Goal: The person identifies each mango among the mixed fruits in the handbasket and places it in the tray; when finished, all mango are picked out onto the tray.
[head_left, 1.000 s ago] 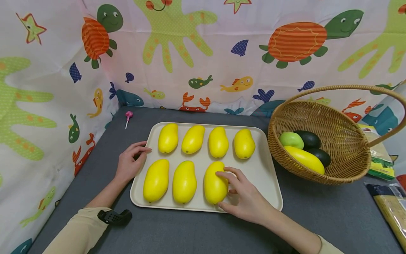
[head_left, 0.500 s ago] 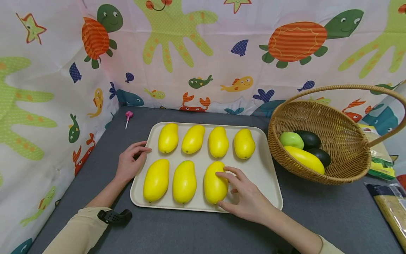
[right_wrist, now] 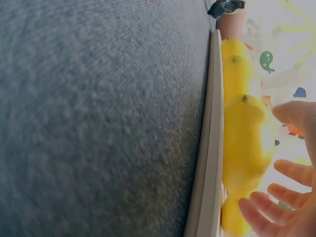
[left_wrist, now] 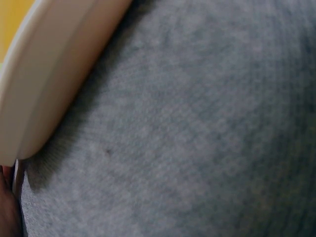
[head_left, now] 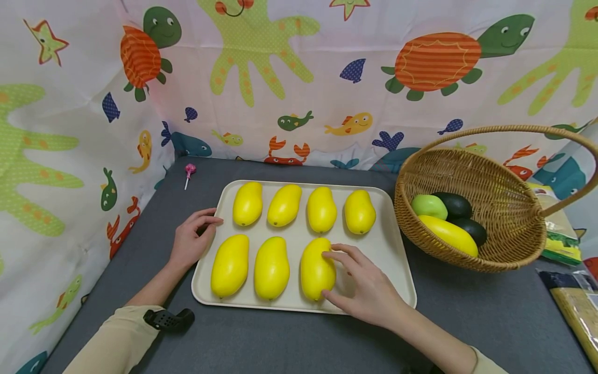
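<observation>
Yellow mangoes stand in two rows on a cream tray (head_left: 383, 275), the back row longer than the front. My right hand (head_left: 366, 283) is beside the rightmost mango of the front row (head_left: 316, 270), thumb near its lower end and fingertips at its right side. In the right wrist view the fingers (right_wrist: 291, 173) are spread and slightly bent, with a gap between the thumb and the mango (right_wrist: 244, 143). My left hand (head_left: 190, 239) rests at the tray's left edge, fingertips touching the rim. Only a sliver of that hand (left_wrist: 7, 212) shows in the left wrist view, under the tray edge.
A wicker basket (head_left: 509, 208) at the right, its handle arching high, holds a green apple (head_left: 429, 206), two dark avocados and a yellow mango. Plastic food packets (head_left: 570, 306) lie at far right. A pink lollipop (head_left: 189, 170) lies back left. A printed curtain hangs behind.
My right hand has shifted slightly right, its fingertips and thumb easing back from the front-row mango. The left hand, the tray and the mangoes stay where they were.
</observation>
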The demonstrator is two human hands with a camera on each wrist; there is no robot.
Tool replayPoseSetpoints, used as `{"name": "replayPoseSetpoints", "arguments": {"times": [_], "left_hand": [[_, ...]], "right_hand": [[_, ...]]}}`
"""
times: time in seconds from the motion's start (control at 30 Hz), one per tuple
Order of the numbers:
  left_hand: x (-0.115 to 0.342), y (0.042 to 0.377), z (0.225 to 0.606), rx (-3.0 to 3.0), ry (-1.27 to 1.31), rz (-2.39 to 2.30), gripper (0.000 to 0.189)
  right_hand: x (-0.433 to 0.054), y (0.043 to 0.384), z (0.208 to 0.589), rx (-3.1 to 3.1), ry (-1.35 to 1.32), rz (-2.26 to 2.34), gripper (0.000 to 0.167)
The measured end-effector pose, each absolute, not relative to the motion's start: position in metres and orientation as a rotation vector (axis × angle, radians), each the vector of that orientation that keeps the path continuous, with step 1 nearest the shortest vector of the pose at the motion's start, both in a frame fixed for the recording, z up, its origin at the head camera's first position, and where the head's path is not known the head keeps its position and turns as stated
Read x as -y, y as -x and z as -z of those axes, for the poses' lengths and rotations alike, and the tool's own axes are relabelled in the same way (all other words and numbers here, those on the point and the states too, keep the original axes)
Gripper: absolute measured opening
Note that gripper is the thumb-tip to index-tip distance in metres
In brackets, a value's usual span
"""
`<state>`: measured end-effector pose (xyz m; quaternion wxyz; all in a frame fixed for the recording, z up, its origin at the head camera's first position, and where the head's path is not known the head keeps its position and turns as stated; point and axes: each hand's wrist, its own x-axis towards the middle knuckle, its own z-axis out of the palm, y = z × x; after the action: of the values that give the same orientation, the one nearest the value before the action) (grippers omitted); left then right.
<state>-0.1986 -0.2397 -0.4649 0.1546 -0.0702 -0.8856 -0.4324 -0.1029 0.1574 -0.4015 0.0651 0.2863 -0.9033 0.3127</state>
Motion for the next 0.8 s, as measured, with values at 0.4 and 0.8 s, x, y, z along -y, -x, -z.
{"name": "replayPoseSetpoints", "arguments": {"times": [0.4,0.8], "left_hand": [[0.240,0.198,0.464,2.552,0.194,1.236,0.019],[0.239,0.198,0.464,2.554,0.194,1.229,0.018]], "right_hand": [[-0.169,0.113,0.390,2.485,-0.918,-1.031,0.026],[-0.195,0.120,0.359,2.543,-0.885,-0.916,0.028]]}}
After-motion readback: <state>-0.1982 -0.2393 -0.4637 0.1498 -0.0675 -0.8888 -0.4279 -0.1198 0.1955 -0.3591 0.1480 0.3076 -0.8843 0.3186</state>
